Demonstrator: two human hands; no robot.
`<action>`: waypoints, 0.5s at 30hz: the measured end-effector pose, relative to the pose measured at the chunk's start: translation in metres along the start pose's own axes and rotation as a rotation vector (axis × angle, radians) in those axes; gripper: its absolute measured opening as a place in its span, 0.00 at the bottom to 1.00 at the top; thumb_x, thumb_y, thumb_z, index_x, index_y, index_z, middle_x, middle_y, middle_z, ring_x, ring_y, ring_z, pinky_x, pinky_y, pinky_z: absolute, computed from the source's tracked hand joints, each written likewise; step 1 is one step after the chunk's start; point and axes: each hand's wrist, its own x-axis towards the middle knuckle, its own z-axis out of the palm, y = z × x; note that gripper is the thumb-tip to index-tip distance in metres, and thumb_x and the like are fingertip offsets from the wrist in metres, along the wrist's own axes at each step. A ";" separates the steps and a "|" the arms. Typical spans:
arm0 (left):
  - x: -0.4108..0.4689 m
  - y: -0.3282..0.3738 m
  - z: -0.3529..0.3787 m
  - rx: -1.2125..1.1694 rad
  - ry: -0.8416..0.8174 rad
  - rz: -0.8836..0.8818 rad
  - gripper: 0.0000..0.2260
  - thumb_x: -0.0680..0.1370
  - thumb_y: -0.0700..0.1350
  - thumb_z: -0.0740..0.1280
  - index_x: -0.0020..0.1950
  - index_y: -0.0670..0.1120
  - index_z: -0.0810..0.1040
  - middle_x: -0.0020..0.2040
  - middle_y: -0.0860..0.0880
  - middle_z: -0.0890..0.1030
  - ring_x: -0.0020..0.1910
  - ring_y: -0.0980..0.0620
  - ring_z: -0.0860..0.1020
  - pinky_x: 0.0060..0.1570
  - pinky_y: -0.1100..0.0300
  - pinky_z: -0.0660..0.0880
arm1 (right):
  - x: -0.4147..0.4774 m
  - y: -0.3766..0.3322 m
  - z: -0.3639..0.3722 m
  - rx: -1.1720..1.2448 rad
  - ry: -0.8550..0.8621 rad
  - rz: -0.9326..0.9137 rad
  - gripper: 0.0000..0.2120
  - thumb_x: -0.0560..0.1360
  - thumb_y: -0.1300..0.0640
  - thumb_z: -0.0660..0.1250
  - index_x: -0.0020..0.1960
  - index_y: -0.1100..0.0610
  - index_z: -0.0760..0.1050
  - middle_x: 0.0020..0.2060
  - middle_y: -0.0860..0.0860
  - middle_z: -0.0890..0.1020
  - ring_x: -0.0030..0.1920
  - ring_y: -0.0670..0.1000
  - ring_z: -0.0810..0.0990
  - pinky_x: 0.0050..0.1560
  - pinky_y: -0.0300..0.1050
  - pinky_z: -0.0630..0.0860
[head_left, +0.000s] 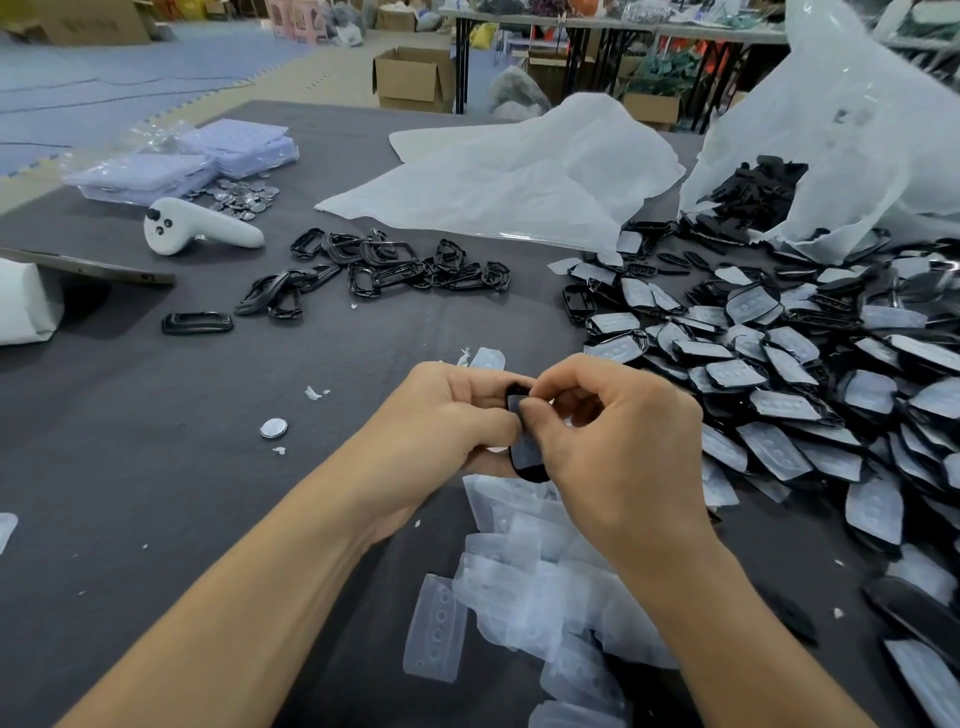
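Both hands meet over the middle of the dark grey table (156, 467). My left hand (441, 415) and my right hand (613, 431) together grip one small black plastic shell (527, 457) that carries a translucent insert. The right thumb and forefinger pinch its upper end. Most of the shell is hidden behind the fingers. Just below the hands lies a heap of loose translucent button pads (524, 582). A large pile of black shells with pads (810, 374) spreads to the right.
Empty black frames (374, 265) lie scattered at centre. A round coin cell (273, 428) sits left of the hands, more cells (244, 195) beyond a white controller (197, 231). Clear bags (519, 171) lie at the back, one bag (841, 135) spilling black parts.
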 end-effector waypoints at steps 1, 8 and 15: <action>0.000 0.000 0.000 0.011 0.008 0.002 0.18 0.78 0.25 0.61 0.58 0.39 0.86 0.50 0.39 0.87 0.46 0.47 0.87 0.44 0.63 0.82 | 0.000 0.000 0.000 0.008 0.003 0.020 0.08 0.69 0.53 0.80 0.39 0.48 0.80 0.30 0.40 0.78 0.37 0.44 0.79 0.35 0.33 0.72; 0.000 0.000 0.004 -0.003 0.107 -0.017 0.20 0.76 0.23 0.60 0.56 0.39 0.85 0.44 0.40 0.88 0.41 0.48 0.88 0.37 0.65 0.81 | 0.004 0.002 0.003 0.128 -0.127 0.259 0.11 0.69 0.43 0.77 0.44 0.44 0.76 0.37 0.39 0.83 0.37 0.42 0.81 0.35 0.36 0.75; 0.006 0.001 0.002 -0.125 0.250 -0.012 0.18 0.78 0.25 0.61 0.54 0.42 0.85 0.48 0.43 0.88 0.41 0.51 0.85 0.37 0.63 0.81 | 0.005 0.002 0.000 0.307 -0.243 0.385 0.11 0.67 0.45 0.73 0.47 0.43 0.75 0.35 0.46 0.86 0.34 0.49 0.85 0.40 0.55 0.83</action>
